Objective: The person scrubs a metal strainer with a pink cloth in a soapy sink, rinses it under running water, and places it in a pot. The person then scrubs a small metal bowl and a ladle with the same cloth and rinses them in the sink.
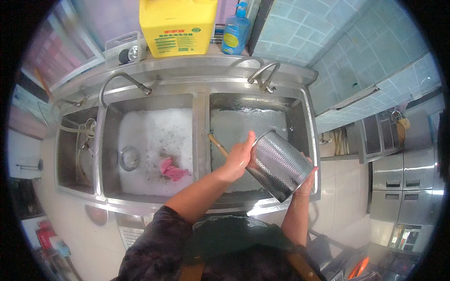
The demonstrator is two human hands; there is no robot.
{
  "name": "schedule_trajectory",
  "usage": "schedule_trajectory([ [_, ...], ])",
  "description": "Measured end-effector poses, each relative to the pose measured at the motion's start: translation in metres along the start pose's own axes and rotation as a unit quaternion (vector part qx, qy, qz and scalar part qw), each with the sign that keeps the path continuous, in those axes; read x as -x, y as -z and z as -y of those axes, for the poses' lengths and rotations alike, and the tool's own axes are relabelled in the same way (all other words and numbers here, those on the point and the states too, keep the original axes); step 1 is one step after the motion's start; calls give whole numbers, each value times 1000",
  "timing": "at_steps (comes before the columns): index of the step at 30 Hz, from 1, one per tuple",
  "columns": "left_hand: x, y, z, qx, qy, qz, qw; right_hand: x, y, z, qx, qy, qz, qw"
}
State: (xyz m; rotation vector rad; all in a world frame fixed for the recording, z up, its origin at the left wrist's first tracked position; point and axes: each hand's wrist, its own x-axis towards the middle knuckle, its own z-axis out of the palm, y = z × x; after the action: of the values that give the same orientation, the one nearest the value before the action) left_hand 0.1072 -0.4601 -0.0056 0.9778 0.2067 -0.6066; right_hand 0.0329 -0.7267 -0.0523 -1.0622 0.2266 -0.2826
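Observation:
A perforated metal cylinder (281, 163) is tilted between both my hands above the right sink basin (258, 98). My left hand (240, 156) presses on its upper left end, thumb raised. At the lower right end, my right hand (308, 181) holds the rim, partly hidden behind the cylinder. A thin wooden stick (218, 144) slants from the basin divider towards my left hand; its lower end is hidden. Water stands in the right basin. In the foamy left basin (147, 102) lie a pink cloth (173, 170) and a small round metal item (129, 158).
Two curved faucets (124, 75) (265, 75) rise behind the basins. A yellow jug (178, 31), a blue pump bottle (235, 33) and a clear plastic container (123, 49) stand on the back ledge. A narrow third basin (66, 151) holds a hose. Tiled wall (337, 38) borders the right.

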Motion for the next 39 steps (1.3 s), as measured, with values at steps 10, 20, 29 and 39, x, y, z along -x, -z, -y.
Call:
schedule_trajectory([
  [10,20,3,-26,-170,50,138,974,-13,2,-2,101,-22,35,994],
  [20,51,-25,-14,-605,-284,141,731,13,-43,-4,-176,-258,63,948],
  [29,92,-39,-36,-598,-466,155,633,35,-89,-16,-210,-171,5,963],
  [39,100,-42,-55,-553,-441,93,701,33,-106,5,-175,-92,-20,980],
])
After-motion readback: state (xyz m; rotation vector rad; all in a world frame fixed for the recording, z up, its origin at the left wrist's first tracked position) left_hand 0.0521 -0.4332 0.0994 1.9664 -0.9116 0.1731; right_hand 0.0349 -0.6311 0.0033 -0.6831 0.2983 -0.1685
